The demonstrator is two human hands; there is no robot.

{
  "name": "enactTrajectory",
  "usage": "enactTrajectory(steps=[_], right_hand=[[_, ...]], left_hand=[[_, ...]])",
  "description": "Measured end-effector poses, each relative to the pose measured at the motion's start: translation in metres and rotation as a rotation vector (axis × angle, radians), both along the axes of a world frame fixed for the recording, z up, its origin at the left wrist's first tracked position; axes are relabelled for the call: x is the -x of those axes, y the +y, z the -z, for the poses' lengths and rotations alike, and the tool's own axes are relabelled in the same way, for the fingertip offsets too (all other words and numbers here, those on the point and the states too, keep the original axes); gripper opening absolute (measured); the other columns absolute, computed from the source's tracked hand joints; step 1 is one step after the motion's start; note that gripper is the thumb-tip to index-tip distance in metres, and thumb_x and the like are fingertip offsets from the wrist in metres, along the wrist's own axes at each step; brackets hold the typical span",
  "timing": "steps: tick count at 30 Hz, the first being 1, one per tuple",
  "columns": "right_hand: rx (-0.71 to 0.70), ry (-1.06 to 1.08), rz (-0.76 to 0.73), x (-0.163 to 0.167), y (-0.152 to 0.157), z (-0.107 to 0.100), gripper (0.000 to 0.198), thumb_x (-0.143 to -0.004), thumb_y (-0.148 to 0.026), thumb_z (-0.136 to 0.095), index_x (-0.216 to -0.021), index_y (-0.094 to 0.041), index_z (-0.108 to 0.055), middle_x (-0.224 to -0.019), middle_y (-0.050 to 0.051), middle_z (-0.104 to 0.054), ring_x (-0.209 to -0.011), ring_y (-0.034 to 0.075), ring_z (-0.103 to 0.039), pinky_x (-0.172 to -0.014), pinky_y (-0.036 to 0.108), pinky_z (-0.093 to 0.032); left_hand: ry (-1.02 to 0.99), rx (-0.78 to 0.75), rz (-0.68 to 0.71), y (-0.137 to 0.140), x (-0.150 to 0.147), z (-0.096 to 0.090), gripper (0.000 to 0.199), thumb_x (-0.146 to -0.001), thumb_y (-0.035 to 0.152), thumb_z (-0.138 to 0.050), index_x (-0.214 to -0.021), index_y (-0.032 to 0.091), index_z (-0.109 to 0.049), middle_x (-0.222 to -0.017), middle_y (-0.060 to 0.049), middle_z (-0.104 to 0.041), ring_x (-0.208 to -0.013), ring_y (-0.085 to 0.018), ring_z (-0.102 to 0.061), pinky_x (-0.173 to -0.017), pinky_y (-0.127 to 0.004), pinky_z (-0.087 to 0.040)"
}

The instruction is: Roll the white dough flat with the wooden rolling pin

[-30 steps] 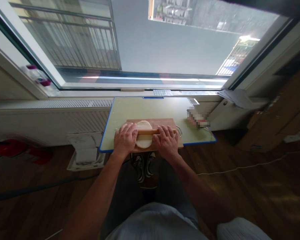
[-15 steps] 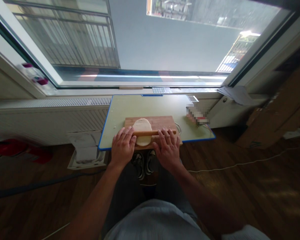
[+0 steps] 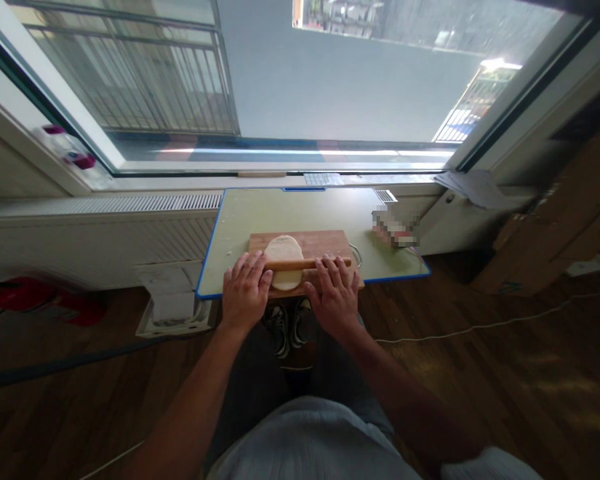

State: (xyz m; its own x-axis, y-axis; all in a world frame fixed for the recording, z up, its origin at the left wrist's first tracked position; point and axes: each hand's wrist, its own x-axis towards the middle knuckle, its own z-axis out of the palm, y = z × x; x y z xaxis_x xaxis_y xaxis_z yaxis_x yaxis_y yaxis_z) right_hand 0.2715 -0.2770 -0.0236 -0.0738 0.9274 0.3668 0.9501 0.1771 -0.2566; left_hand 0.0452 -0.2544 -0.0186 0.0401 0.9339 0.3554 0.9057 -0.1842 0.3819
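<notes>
A wooden rolling pin (image 3: 287, 265) lies crosswise over a flat, oval sheet of pale dough (image 3: 284, 248). The dough rests on a wooden cutting board (image 3: 327, 241), showing both above and below the pin. My left hand (image 3: 245, 288) is laid over the pin's left end, fingers curved onto it. Over the right part of the pin lies my right hand (image 3: 335, 292), its fingers bent across the wood and its thumb on the near side. The undersides of both hands are hidden. A metal handle (image 3: 357, 255) sticks out at the board's right side.
The board stands on a small pale-green table (image 3: 250, 208) with a blue edge. A blurred-out object (image 3: 395, 228) sits on its right side. Behind are a radiator (image 3: 130, 240) and window; a red fire extinguisher (image 3: 45, 300) and white box (image 3: 175, 317) are left, cardboard (image 3: 545, 227) right.
</notes>
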Motion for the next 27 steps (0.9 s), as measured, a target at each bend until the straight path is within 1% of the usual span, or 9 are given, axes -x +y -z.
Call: enactTrajectory(steps=[4, 12, 20, 27], right_hand=[[0.007, -0.009, -0.006, 0.0, 0.008, 0.0, 0.061, -0.112, -0.051, -0.046, -0.167, -0.026, -0.047, -0.174, 0.011, -0.045, -0.166, 0.034, -0.028, -0.134, 0.068, -0.012], [0.039, -0.031, -0.01, 0.0, 0.023, -0.001, 0.063, -0.112, -0.053, -0.044, -0.168, -0.024, -0.045, -0.177, 0.01, -0.04, -0.168, 0.033, -0.025, -0.135, 0.067, -0.008], [0.048, -0.038, -0.022, -0.001, 0.037, -0.003, 0.065, -0.111, -0.054, -0.043, -0.17, -0.024, -0.042, -0.177, 0.011, -0.04, -0.167, 0.033, -0.026, -0.134, 0.067, -0.009], [0.085, -0.044, -0.007, 0.003, 0.05, -0.008, 0.064, -0.112, -0.055, -0.039, -0.168, -0.023, -0.044, -0.176, 0.01, -0.041, -0.166, 0.033, -0.028, -0.134, 0.066, -0.01]], left_hand=[[0.014, 0.012, -0.011, 0.008, 0.0, -0.002, 0.056, -0.111, 0.05, -0.035, -0.157, 0.031, -0.059, -0.169, -0.005, -0.053, -0.161, -0.032, -0.04, -0.13, -0.06, -0.032], [0.013, 0.024, 0.003, 0.026, 0.002, -0.003, 0.058, -0.11, 0.05, -0.034, -0.158, 0.027, -0.058, -0.168, -0.006, -0.055, -0.16, -0.032, -0.042, -0.131, -0.058, -0.033], [0.013, 0.068, 0.017, 0.041, 0.004, -0.01, 0.056, -0.111, 0.049, -0.035, -0.156, 0.028, -0.06, -0.167, -0.005, -0.057, -0.158, -0.03, -0.044, -0.131, -0.057, -0.032], [0.042, 0.056, -0.005, 0.054, 0.002, -0.014, 0.056, -0.111, 0.047, -0.036, -0.153, 0.024, -0.064, -0.162, -0.007, -0.062, -0.155, -0.032, -0.047, -0.129, -0.055, -0.035]])
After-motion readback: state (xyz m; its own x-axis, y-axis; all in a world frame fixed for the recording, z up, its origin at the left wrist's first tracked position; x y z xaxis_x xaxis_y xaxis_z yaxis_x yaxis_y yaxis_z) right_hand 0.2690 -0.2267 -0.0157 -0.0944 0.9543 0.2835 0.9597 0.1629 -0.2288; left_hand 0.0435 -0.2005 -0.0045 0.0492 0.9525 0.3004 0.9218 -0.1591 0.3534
